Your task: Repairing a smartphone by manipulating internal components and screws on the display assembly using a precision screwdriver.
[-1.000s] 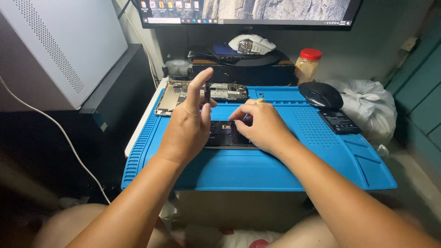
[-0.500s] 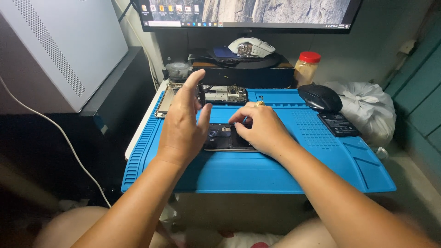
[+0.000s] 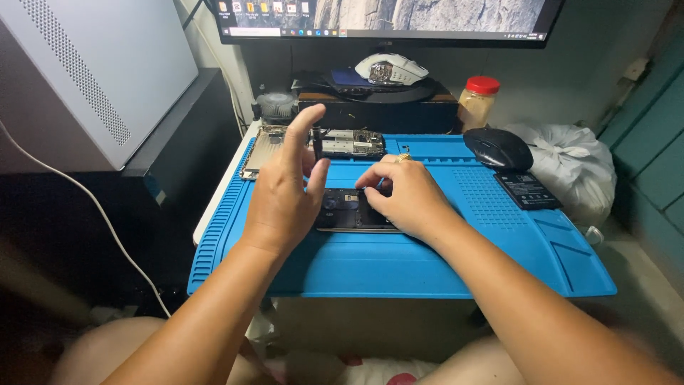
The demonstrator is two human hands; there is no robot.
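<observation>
Since the earlier frame, the left hand has lifted, fingers spread and empty, above the opened phone. It lies mid blue mat, the right hand pressing fingertips on its upper edge.

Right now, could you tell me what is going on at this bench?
A person is working on an opened phone lying on a blue mat. The right hand rests on the phone, fingertips at its upper edge. The left hand is raised just left of it, fingers spread. A circuit board lies behind.
</observation>
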